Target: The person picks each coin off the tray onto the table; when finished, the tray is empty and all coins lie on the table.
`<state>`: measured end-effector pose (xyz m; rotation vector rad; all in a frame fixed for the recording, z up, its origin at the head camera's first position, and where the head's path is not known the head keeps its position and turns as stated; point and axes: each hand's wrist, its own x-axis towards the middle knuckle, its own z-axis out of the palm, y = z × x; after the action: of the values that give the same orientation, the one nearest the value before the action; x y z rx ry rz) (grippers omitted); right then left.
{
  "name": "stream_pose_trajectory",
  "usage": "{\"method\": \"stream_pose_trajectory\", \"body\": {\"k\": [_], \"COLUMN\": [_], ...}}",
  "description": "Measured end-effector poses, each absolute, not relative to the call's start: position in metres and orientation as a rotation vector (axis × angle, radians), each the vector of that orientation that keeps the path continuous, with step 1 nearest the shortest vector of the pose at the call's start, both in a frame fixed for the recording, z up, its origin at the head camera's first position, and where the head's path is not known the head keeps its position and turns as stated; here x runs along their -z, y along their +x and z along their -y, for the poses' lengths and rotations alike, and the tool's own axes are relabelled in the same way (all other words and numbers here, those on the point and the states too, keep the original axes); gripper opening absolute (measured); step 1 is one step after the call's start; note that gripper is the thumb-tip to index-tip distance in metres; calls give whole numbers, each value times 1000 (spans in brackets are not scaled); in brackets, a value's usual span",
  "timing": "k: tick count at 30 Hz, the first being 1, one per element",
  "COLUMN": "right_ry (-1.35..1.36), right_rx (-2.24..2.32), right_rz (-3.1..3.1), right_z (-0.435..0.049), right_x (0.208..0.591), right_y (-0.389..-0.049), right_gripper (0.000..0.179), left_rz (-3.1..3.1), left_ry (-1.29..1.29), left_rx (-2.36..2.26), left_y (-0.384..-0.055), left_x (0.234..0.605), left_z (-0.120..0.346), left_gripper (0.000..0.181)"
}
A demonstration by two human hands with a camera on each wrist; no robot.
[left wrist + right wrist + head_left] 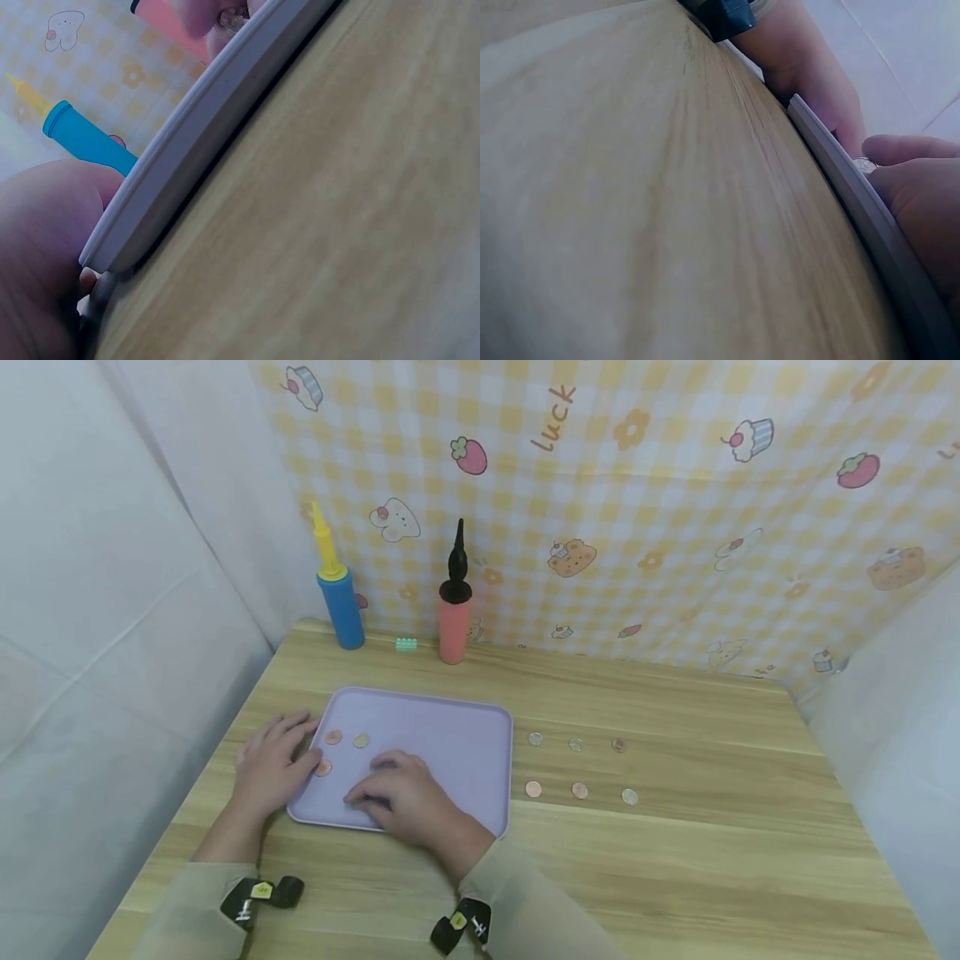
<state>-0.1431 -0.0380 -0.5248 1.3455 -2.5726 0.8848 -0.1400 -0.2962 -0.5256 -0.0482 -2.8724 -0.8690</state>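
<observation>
Currently, right hand: pinches a coin between its fingertips, over the lilac tray.
Left hand: unclenched at the tray's left rim, thumb over the edge by a copper coin.
Tray's left side: two more coins lie close to that thumb.
Table: two rows of three coins, right of the tray.
Pumps: blue and pink, standing behind, a green brick between.

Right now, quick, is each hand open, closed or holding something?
Left hand: closed, holding the tray by its edge.
Right hand: closed, pinching a coin.
</observation>
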Motion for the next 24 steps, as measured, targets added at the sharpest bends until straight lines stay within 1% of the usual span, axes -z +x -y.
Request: {"method": "stream_pose_trajectory", "body": {"k": [4, 10, 15, 20, 24], "right_ry": [1378, 1391, 1361, 1402, 1444], "right_rx": [-846, -799, -830, -716, -676], "right_rz": [2532, 2520, 2531, 2500, 2476], "right_z": [37, 37, 38, 39, 38], "right_x": [523, 524, 526, 525, 523], "right_y": [-143, -142, -143, -144, -143], "right_gripper": [22, 23, 28, 25, 26], "left_rz": [2874, 2878, 2879, 2878, 2877], "left_ry": [-44, -41, -42, -41, -40], "left_rx": [866, 869, 875, 874, 870], "left_y": [-140, -140, -139, -139, -139], "left_x": [525, 526, 525, 525, 525], "left_z": [296, 296, 296, 296, 296], "left_gripper": [51, 51, 51, 51, 51]}}
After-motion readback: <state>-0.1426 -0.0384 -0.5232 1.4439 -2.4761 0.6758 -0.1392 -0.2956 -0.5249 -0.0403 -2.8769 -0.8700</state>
